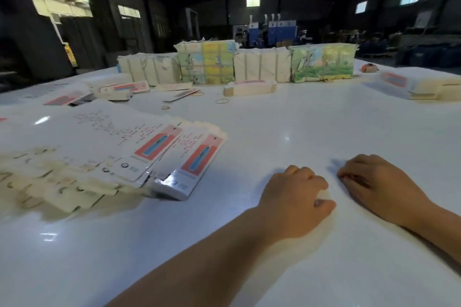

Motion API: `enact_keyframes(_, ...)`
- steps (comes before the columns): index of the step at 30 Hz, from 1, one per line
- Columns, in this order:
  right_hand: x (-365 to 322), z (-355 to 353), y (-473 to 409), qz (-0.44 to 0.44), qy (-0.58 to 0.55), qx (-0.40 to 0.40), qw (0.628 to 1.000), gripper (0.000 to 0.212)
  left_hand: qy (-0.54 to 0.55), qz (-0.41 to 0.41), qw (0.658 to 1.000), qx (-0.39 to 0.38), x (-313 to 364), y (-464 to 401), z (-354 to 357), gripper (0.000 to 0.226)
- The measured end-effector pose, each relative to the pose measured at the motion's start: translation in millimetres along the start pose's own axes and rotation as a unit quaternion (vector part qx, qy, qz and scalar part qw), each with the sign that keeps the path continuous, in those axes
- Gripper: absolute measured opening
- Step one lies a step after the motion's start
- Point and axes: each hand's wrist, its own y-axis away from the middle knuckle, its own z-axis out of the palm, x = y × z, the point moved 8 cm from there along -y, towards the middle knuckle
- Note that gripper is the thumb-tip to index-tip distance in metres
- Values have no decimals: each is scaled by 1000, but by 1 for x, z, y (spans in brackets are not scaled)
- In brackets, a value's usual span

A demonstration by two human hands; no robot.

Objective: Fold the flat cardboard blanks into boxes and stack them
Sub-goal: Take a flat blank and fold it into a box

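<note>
Little of the task can be judged as done; nothing is being held at this moment. The left hand (pixel 294 197) is laid knuckles-up on the counter (pixel 287 117), its fingers (pixel 299 174) curled together and closed on nothing that can be seen; the right hand (pixel 374 182) is laid just beside it, apart from it, fingers bent inward with the tips on the bare surface, and no cardboard is seen between them.

The flat blanks (pixel 104 147) are spread in a loose fan to the left of the hands, well within reach, white with a red and blue printed panel; a squared-up small stack (pixel 189 172) lies at the fan's right edge, and whether these are folded boxes or merely aligned blanks cannot be told. Further off, near the middle, one long pale box-like piece (pixel 249 87) is seen, which may be a finished box; another pile (pixel 411 85) is set at the far right. The bulk of the folding and stacking is judged to remain; the next blank would have to be drawn from the fan.

The counter is white, glossy and very broad, with ceiling lights mirrored in it; a few rubber bands (pixel 222 101) are scattered on it; tied bundles (pixel 249 65) of white and coloured stock are lined along its far side. The room is a dim, high-roofed hall, lit by small windows, with blue machinery at the back.
</note>
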Motion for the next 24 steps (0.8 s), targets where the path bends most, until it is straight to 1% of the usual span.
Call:
enact_keyframes(2,4,2,0,-4,-6,9,1000,14,59,-55,997,-3,-17,-3,-14,35)
enact_keyframes(4,7,4,-2,-7,-17,17,1000,19,74,-132,988,11,-49,-6,-42,35)
enact_keyframes(6,13,2,-4,-7,-17,25,1000,23,46,-222,973,36,-93,-8,-81,35)
enact_keyframes(7,15,2,-4,-5,-16,28,999,24,3,-267,963,42,-119,-5,-103,35)
enact_keyframes(8,16,1,-3,-4,-19,29,999,23,-54,-315,946,43,-145,2,-124,37)
enact_keyframes(10,15,0,0,-6,-22,27,999,16,-161,-421,892,32,-198,27,-158,54)
enact_keyframes(12,13,7,1,-8,-23,23,999,31,-210,-516,831,6,-245,62,-171,82)
enact_keyframes(13,11,10,1,-10,-24,24,999,35,-219,-546,809,-9,-262,76,-172,94)
enact_keyframes(14,11,12,1,-8,-25,24,999,32,-223,-563,796,-23,-274,86,-172,102)
enact_keyframes(16,12,14,1,-2,-14,28,1000,15,-220,-569,791,-30,-286,91,-169,104)
enact_keyframes(19,18,16,0,15,-11,17,1000,23,-183,-577,796,0,-292,91,-169,93)
enact_keyframes(22,16,17,-1,3,-16,13,1000,22,-151,-581,799,26,-294,92,-169,85)
enact_keyframes(24,14,15,-1,0,-17,19,1000,22,-142,-579,802,43,-291,91,-172,70)
